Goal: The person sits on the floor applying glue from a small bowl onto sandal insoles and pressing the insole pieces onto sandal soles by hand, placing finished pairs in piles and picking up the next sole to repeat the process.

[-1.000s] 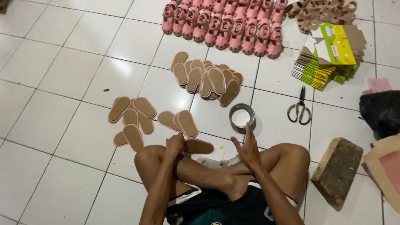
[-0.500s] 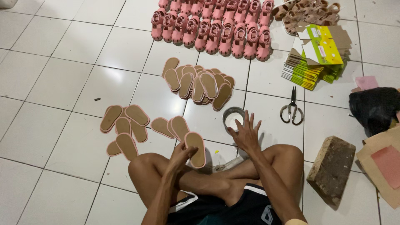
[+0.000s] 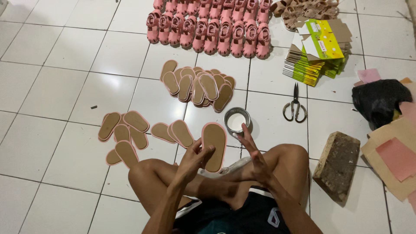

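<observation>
I sit cross-legged on a white tiled floor. My left hand (image 3: pixel 193 159) holds a tan shoe insole with a pink edge (image 3: pixel 214 145) upright in front of my knees. My right hand (image 3: pixel 253 154) hovers with its fingers spread, right beside the insole and just below a round metal tin of white glue (image 3: pixel 237 120). Two loose insoles (image 3: pixel 173 132) lie on the floor to the left of the held one.
Insole piles lie at left (image 3: pixel 123 136) and centre (image 3: pixel 197 84). Rows of pink sandals (image 3: pixel 212 26) stand at the back. Scissors (image 3: pixel 295 106), flat yellow-green boxes (image 3: pixel 316 54), a black bag (image 3: pixel 379 102), a brown block (image 3: pixel 338 164) and card sheets (image 3: pixel 392 156) sit to the right.
My left hand picked an insole up off the floor and raised it upright. My right hand moved from the tin towards the insole. The view shifted slightly.
</observation>
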